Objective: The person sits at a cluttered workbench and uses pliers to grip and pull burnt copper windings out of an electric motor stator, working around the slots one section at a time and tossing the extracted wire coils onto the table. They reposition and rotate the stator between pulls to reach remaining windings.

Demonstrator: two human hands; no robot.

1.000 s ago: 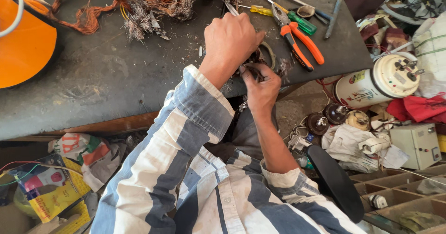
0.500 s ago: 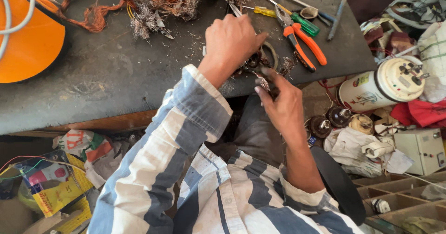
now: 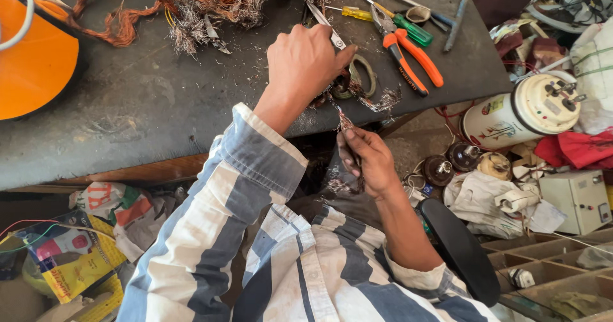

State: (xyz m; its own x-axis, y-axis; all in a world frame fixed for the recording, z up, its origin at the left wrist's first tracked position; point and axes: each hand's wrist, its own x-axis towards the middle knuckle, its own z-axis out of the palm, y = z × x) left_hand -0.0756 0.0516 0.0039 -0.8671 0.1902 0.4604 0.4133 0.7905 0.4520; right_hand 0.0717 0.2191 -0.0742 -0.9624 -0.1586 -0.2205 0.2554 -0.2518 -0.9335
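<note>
The right hand (image 3: 365, 159) pinched a wire strand (image 3: 341, 114) running toward 12 o'clock; the left hand's (image 3: 306, 60) fingers gripped scissors (image 3: 348, 66) there.

Loose blue-and-white broad-striped shirt (image 3: 255, 245), buttoned cuffs, sleeves down to both wrists.

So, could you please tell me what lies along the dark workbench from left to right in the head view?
Orange disc → tangle of copper wire → left hand gripping scissors → orange-handled pliers → grey rod near the bench's right edge.
</note>
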